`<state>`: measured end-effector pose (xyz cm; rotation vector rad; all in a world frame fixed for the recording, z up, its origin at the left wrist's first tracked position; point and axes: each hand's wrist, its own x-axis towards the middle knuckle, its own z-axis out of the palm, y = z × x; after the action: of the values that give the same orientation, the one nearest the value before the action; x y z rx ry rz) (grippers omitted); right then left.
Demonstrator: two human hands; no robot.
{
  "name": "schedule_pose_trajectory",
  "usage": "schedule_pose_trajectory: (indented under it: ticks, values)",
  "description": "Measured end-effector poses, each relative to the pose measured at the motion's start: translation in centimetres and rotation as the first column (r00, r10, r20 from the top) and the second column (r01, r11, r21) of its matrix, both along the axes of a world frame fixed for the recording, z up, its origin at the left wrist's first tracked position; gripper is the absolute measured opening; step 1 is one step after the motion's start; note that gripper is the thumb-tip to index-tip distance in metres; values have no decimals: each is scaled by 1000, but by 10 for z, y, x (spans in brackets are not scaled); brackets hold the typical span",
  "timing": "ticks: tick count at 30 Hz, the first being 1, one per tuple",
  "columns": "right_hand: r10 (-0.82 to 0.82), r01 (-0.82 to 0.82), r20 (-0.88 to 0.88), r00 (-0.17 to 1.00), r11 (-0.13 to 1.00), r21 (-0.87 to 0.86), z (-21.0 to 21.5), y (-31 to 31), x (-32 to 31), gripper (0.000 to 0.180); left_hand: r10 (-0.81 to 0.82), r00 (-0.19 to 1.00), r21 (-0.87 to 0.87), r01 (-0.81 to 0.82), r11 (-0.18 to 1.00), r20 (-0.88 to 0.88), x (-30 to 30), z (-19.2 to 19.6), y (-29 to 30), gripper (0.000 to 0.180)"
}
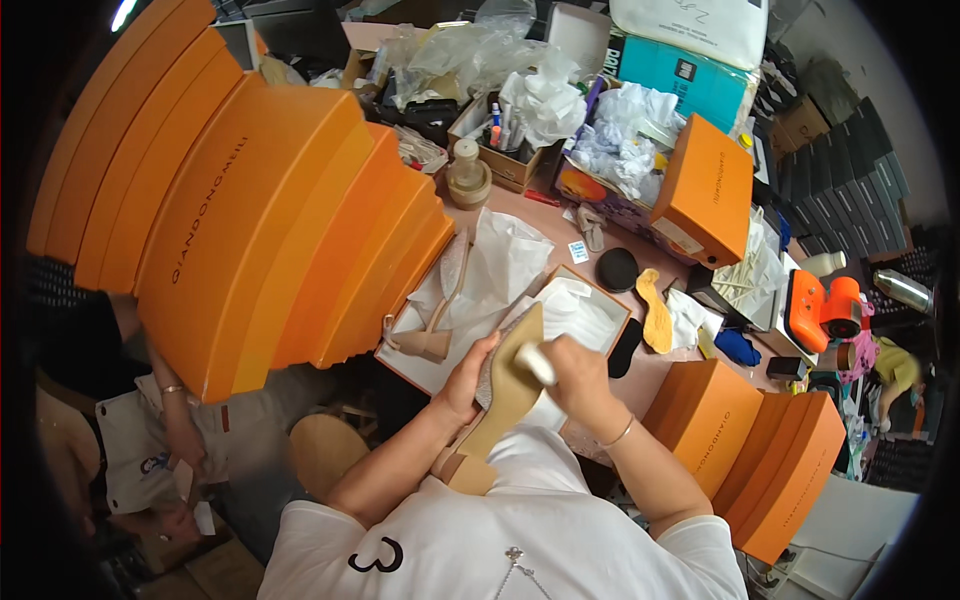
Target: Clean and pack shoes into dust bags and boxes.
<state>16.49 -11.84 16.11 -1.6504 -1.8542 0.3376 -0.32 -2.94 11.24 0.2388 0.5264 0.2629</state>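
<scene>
My left hand (466, 380) is closed around the side of a beige heeled shoe (508, 395), its sole turned up and its block heel toward my chest. Pressed to the front part of that sole is a small white pad or wad (537, 363), blurred, which my right hand (580, 382) grips. What exactly the white piece is, I cannot make out. Just beyond my hands lies an open shoe box (612, 335) lined with white tissue paper (500, 250). The matching shoe (425, 342) rests on its left side, strap upward.
Orange shoe boxes (250, 230) stand stacked high at left, with more orange boxes (705, 420) at right. A round black tin (617, 270), a yellow insole-shaped piece (655, 312) and a squat bottle (467, 175) sit on the pink table. Another person (180, 430) is at lower left.
</scene>
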Motion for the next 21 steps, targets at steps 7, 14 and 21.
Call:
schedule_pose_trajectory:
  ticks: [7, 14, 21]
  values:
    - [32, -30, 55, 998, 999, -41, 5, -6, -10, 35, 27, 996, 75, -21, 997, -83, 6, 12, 0, 41]
    - [113, -112, 46, 993, 994, -18, 19, 3, -26, 25, 145, 987, 72, -140, 988, -73, 12, 17, -7, 41]
    - [212, -214, -32, 977, 974, -73, 21, 9, -32, 31, 115, 978, 37, -110, 993, -172, 13, 22, -4, 41]
